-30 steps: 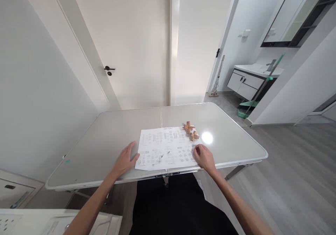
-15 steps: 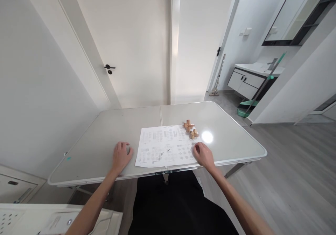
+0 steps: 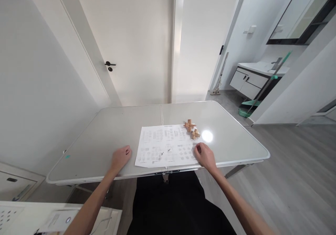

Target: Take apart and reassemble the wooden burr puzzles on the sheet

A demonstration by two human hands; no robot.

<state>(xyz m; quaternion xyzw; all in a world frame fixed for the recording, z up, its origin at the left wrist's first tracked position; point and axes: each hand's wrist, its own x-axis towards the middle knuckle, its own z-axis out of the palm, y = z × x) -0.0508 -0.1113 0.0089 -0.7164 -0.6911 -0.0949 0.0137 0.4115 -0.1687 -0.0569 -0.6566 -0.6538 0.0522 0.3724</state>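
Note:
A white printed instruction sheet lies on the grey folding table in front of me. Two small wooden interlocking puzzles sit at the sheet's far right corner. My left hand rests on the table just left of the sheet, fingers curled into a loose fist with nothing seen in it. My right hand rests at the sheet's near right corner, fingers curled down onto the paper's edge.
A closed white door with a black handle stands behind the table. At the right, an open doorway shows a vanity with a sink and a green mop. A white box with papers sits at the lower left.
My left hand slid left off the sheet's corner and curled from flat into a loose fist. My right hand stayed at the sheet's right edge. The view tilted slightly.

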